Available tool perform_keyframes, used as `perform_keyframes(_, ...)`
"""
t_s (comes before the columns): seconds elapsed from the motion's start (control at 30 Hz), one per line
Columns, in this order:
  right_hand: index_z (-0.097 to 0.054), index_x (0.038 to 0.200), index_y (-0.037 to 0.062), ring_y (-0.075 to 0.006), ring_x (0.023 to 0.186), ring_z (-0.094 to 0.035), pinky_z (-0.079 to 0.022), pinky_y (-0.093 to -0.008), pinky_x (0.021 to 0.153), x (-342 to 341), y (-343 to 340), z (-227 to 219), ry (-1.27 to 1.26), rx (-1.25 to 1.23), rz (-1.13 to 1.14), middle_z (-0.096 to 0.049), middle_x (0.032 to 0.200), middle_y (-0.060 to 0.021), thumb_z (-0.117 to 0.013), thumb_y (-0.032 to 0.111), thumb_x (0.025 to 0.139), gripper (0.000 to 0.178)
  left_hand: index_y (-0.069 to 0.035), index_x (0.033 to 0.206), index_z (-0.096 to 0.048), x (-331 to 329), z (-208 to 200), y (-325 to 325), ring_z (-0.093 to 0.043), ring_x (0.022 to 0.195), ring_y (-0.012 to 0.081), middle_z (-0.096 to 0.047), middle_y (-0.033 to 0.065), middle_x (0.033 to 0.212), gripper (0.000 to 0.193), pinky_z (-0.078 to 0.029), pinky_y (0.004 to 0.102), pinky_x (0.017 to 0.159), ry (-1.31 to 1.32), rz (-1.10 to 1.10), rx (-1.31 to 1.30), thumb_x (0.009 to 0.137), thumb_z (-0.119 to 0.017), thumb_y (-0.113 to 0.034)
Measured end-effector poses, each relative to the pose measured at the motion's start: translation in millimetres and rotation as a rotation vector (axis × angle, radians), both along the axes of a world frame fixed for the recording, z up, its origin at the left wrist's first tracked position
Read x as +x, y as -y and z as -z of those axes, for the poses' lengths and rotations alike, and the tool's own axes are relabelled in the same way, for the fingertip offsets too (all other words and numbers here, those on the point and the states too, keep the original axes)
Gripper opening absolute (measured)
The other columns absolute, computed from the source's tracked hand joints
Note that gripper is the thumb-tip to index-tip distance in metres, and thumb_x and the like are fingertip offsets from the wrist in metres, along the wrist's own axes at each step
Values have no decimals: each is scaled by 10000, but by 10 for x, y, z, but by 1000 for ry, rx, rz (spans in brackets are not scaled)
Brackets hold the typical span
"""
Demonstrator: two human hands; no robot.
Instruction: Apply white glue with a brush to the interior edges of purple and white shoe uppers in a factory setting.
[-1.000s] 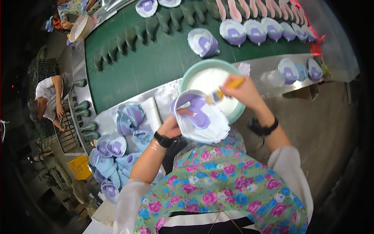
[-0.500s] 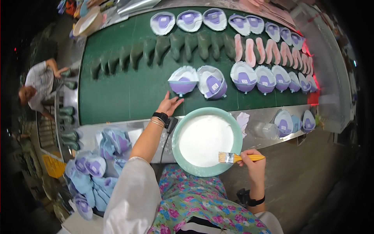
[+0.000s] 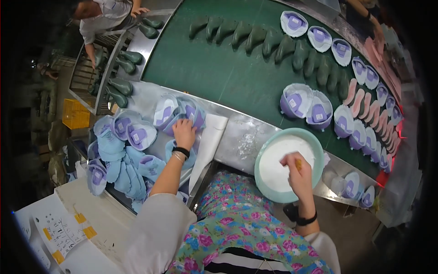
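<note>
White-labelled purple uppers [image 3: 142,139] near an orange-taped handwritten sheet [image 3: 63,232]

Premises: a workshop of the factory kind, evidently for footwear. A long, metal-edged green belt [image 3: 205,77] spans 12 to 3 o'clock. On it stand dark, foot-shaped lasts [image 3: 269,43] at 1 o'clock, rows of blue-and-purple uppers [image 3: 112,148], and pink insoles [image 3: 366,105] at 3 o'clock. More uppers lie heaped at 9 o'clock. A bowl [image 3: 273,194] of white liquid sits at 4 o'clock. A second worker [image 3: 105,18] occupies 11 o'clock, beside a slatted rack [image 3: 83,77] at 10. A yellow crate [image 3: 75,114] rests at 9; a taped, handwritten sheet [image 3: 64,233] lies at 8.
</note>
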State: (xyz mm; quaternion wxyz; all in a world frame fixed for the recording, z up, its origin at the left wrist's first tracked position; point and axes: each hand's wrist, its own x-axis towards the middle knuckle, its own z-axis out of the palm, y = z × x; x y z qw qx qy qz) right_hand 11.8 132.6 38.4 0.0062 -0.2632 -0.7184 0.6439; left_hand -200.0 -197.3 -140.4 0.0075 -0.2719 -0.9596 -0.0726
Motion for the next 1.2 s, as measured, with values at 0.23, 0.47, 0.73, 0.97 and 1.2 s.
perform_keyframes(0.23,-630,952,65,-294,1005,-565,-479,-373,822,-951,859,-278,-433,630,-446,-612,1083,-108,-754,104,657,323,-47,935,-545,79,-1119,-78,-547,811,309,-581,120,836,177,-408,404,678,507,469,239,777,-595,-107)
perform_keyframes(0.47,-637,1013,61,-307,875,-608,-488,-383,755,-905,1184,34,-99,514,-814,-636,961,-127,-762,218,675,393,-39,1077,-549,515,-1883,122,-505,974,282,-541,119,1002,316,-417,376,850,336,399,555,763,-579,-18)
perform_keyframes(0.73,-644,990,59,-317,761,-618,-484,-366,696,-482,958,-829,-60,80,-834,-641,829,-154,-685,290,794,305,-35,1239,-484,1198,-1254,22,-541,998,157,-538,71,1127,425,-462,304,825,963,141,1223,836,-604,-94)
perform_keyframes(0.97,-653,757,9,-242,623,-616,-476,-348,608,742,-197,11,226,487,145,-622,657,-129,-609,351,857,359,11,1226,-502,1639,-1569,-132,-554,1055,242,-579,139,1154,429,-414,324,932,1068,387,616,820,-613,-74)
perform_keyframes(1.2,-688,779,41,-288,667,-632,-492,-359,623,1354,-304,1046,114,518,415,-649,738,-156,-680,230,783,189,9,1180,-535,1380,-1653,-84,-544,1080,222,-582,128,1176,373,-409,327,930,1603,370,225,831,-602,-101)
